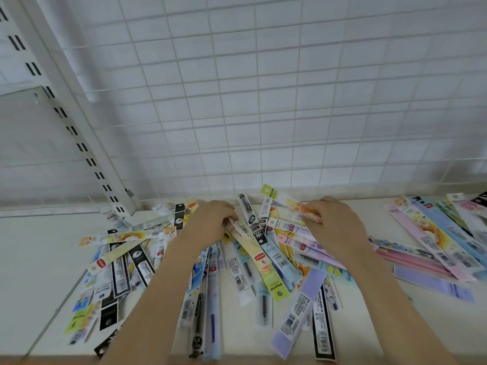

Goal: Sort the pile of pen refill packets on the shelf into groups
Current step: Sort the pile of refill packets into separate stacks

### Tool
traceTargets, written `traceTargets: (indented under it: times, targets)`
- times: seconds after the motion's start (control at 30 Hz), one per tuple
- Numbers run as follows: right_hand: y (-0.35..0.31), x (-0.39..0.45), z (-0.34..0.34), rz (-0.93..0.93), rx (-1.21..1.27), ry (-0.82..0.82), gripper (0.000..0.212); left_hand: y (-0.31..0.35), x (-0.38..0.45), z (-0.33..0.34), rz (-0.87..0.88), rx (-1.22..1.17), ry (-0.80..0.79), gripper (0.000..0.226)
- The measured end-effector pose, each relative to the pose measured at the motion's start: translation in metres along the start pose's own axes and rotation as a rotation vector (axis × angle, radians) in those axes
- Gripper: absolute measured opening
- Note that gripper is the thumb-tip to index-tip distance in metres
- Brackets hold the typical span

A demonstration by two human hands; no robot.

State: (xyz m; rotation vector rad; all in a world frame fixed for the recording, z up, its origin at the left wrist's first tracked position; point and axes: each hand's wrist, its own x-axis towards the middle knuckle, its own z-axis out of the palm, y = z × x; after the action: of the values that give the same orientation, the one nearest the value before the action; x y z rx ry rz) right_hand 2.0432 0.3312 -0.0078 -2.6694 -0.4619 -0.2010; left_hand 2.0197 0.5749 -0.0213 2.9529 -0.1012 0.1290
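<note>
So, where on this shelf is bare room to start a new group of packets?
The widest bare patch is the shelf left of the pile, below the slotted upright. A narrower strip lies by the back wall, between the right hand and the right-hand packets. The middle is crowded.

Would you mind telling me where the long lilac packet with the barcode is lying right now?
In the head view, the lilac packet lies at the shelf's front edge, right of centre, beside a black packet and inside the right forearm.
</note>
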Motion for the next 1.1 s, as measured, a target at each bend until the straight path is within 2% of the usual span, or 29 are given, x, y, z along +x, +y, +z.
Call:
traceTargets:
  times: [0.13,0.2,0.33,0.43,0.53,0.67,0.77,0.93,1.03,1.1]
  targets:
    - [-0.004,0.001,-0.002,-0.028,0.017,0.051,0.025,-0.004,-0.015,-0.008,0.067,0.0,0.407,0.023]
    - [-0.009,0.001,-0.003,-0.045,0.003,0.065,0.025,0.001,-0.023,-0.014,0.067,0.0,0.486,0.025]
    - [-0.016,0.0,-0.001,-0.047,-0.039,0.107,0.022,0.014,-0.033,-0.025,-0.025,-0.104,0.419,0.024]
    - [-0.018,-0.002,0.0,-0.031,-0.062,0.097,0.018,0.017,-0.038,-0.021,-0.182,-0.235,0.405,0.018]
    - [-0.017,-0.004,-0.002,-0.008,-0.076,0.102,0.02,0.018,-0.033,-0.019,-0.317,-0.358,0.288,0.015]
    - [-0.014,-0.007,-0.001,-0.004,-0.046,0.105,0.024,0.021,-0.006,-0.014,-0.307,-0.243,0.235,0.025]
    - [-0.007,-0.011,0.0,0.014,0.001,0.044,0.025,0.025,0.018,-0.012,-0.318,-0.144,0.165,0.029]
    - [0.0,-0.022,0.0,0.078,0.024,-0.026,0.028,0.036,0.045,-0.005,-0.432,-0.175,0.021,0.032]
    - [0.003,-0.025,0.001,0.093,0.017,-0.02,0.024,0.043,0.053,0.009,-0.472,-0.193,-0.068,0.052]
    - [0.005,-0.026,0.001,0.098,0.012,-0.014,0.022,0.047,0.054,0.017,-0.506,-0.197,-0.092,0.054]
